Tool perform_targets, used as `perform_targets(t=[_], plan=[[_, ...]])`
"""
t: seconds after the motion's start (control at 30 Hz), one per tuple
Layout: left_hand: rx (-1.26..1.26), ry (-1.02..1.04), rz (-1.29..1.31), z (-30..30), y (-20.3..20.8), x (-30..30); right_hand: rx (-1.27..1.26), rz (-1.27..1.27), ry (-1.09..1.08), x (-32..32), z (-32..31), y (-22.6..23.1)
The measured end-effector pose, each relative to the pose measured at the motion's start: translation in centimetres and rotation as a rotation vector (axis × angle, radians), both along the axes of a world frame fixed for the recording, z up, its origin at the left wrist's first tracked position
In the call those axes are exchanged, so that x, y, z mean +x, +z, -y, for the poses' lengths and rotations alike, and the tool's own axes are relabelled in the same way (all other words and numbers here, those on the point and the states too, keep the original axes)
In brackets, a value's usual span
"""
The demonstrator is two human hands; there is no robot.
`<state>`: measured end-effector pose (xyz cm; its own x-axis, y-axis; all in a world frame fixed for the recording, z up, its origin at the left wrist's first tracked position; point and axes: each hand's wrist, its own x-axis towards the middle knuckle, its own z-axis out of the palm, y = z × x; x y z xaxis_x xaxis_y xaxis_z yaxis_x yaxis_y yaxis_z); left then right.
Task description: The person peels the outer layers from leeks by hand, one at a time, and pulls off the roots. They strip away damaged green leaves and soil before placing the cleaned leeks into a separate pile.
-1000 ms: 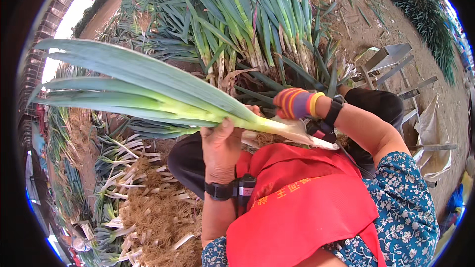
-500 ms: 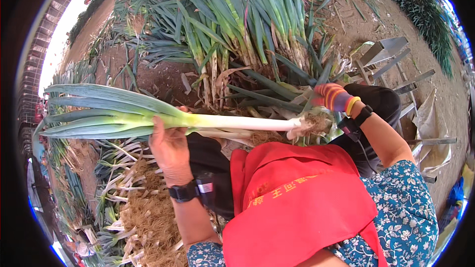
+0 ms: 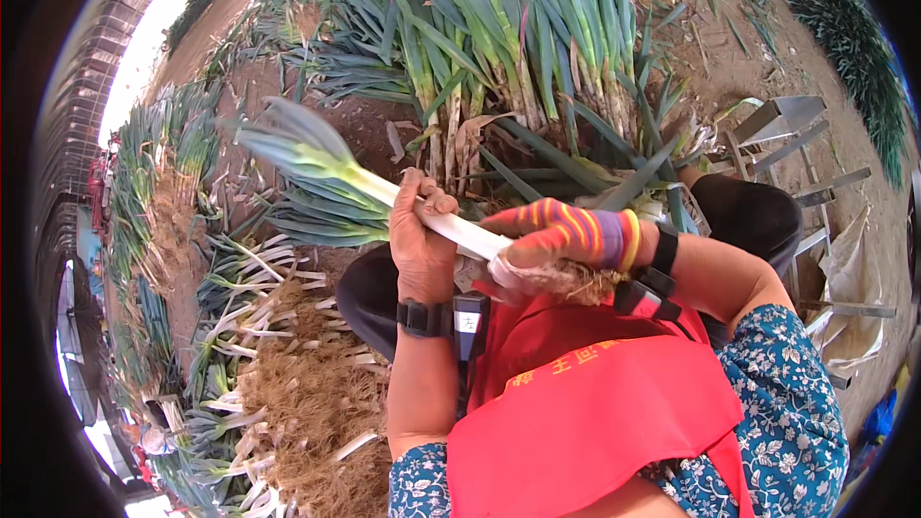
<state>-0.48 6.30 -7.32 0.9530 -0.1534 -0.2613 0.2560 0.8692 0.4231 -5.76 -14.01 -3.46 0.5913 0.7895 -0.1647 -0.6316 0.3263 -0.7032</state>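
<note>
Many white-stemmed leeks (image 3: 305,403) are lying in a rooty pile at left, seemingly done; unpeeled stalks (image 3: 523,48) are standing ahead, apparently left to do. Forearm pointing forward, the left hand (image 3: 423,242) is gripping one mostly bared leek (image 3: 470,235) mid-shaft over the red apron (image 3: 595,422); angled inward, the gloved right hand (image 3: 568,235) is clasping its root end.

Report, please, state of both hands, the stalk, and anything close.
Left hand shut around stalk. Right gloved hand at rooted end, grip partly hidden. Stalk slants, leaves up and left. Leafy bundle just beyond the hands.
</note>
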Motion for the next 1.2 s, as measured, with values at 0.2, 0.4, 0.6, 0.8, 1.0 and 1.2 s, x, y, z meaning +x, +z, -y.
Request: perform_targets(t=[0.2,0.4,0.6,0.8,1.0,1.2], plan=[[-0.215,-0.131,-0.134,1.4,-3.7,0.8,-0.035,-0.068,-0.052,-3.2,2.3,-0.6],[0.035,-0.169,-0.266,4.4,-5.3,1.1,-0.439,0.328,-0.037,-6.1,6.4,0.5],[0.588,0.017,-0.330,-5.6,-8.5,4.5,-0.512,0.370,-0.005,-9.1,12.7,3.2],[0.543,0.220,-0.320,-1.4,-6.9,4.8,-1.097,0.772,-0.364,-5.3,21.4,-2.6],[0.776,0.414,-0.484,-4.1,-7.5,5.4,-2.175,1.078,0.429,1.0,23.8,-10.5],[1.032,0.354,-0.612,-9.0,-15.9,3.5,-1.458,1.185,-0.320,10.4,13.6,-16.1]])
